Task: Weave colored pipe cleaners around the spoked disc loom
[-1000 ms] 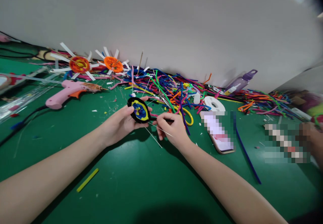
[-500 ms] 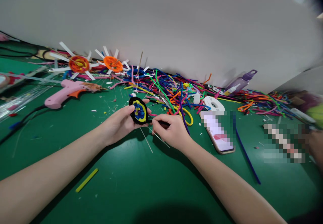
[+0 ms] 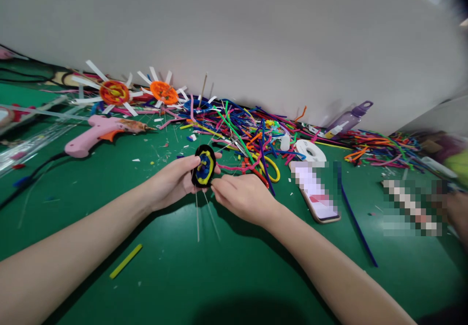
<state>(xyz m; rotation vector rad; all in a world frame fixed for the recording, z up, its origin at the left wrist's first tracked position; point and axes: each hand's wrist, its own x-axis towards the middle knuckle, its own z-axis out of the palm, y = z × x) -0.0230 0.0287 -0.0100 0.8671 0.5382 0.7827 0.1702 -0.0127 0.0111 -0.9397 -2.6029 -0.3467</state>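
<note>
My left hand (image 3: 171, 181) is closed around a small disc of coiled pipe cleaners (image 3: 210, 169), thumb on the front and fingers behind. Its rim is black, with a yellow ring and a blue middle inside. Thin pale sticks or wires (image 3: 198, 217) jut out from below it. At the disc's lower right edge, my right hand (image 3: 243, 195) pinches the black pipe cleaner of the rim; its fingertips hide most of that end.
A pink glue gun (image 3: 86, 137) lies left, a yellow strip (image 3: 126, 261) in front. Behind are two orange discs (image 3: 164, 93) with white strips and a pipe-cleaner heap (image 3: 252, 125). Right lie a phone (image 3: 318, 198), a blue pipe cleaner (image 3: 360, 232) and another person's hand (image 3: 457, 208).
The disc has turned and moved slightly right and down. My right hand has drawn in against its lower edge, and the black length seen between them is now mostly hidden.
</note>
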